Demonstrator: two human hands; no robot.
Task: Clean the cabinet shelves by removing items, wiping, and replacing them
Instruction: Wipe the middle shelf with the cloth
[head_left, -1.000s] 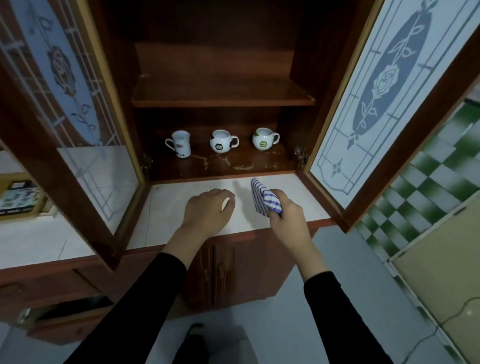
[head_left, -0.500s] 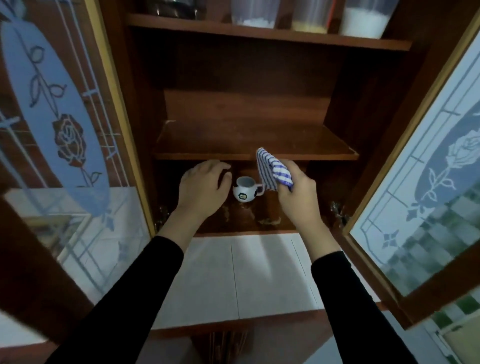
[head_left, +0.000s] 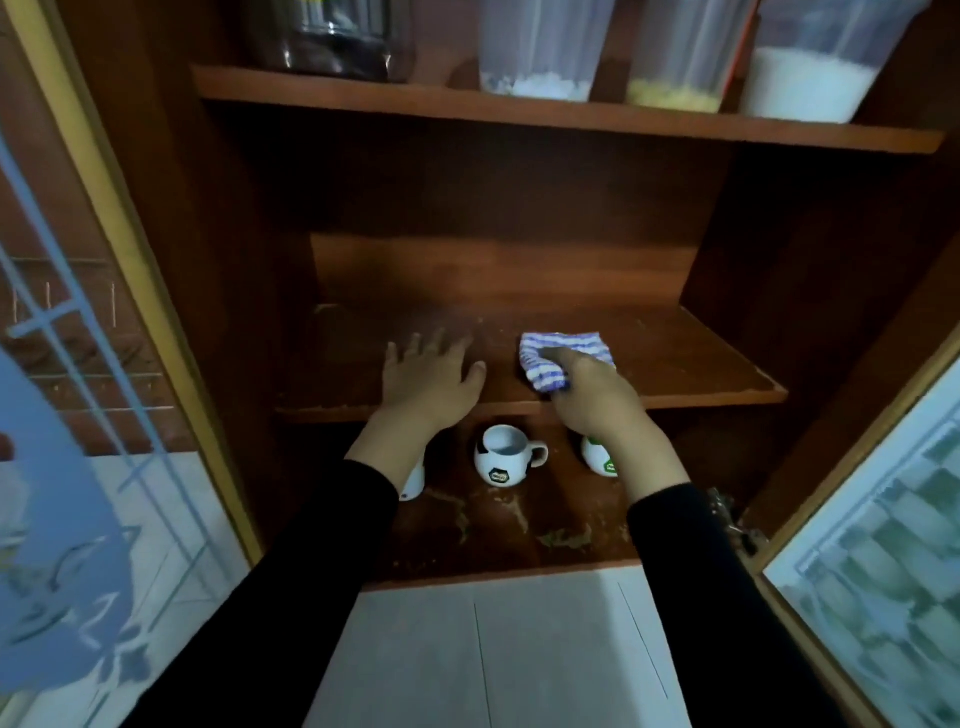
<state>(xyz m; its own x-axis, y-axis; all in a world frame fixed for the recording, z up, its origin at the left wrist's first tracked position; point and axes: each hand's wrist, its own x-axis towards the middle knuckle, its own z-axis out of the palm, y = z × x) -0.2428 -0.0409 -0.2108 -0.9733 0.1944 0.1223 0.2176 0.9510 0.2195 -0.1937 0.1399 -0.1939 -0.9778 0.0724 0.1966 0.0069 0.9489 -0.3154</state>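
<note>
Fingers (head_left: 557, 357) of right hand (head_left: 592, 400) curl into striped cloth (head_left: 569, 342), pressing it onto middle shelf (head_left: 685, 374), right of that shelf's centre. Left hand (head_left: 434, 379) is splayed wide, palm down on that shelf left of the cloth, holding nothing. Three mugs (head_left: 501, 460) below that shelf, jars (head_left: 537, 52) above it. Reads as the wipe step on this shelf, early on. Next move probably needs firm strokes out to the back corners, with left hand lifting clear of the path.
</note>
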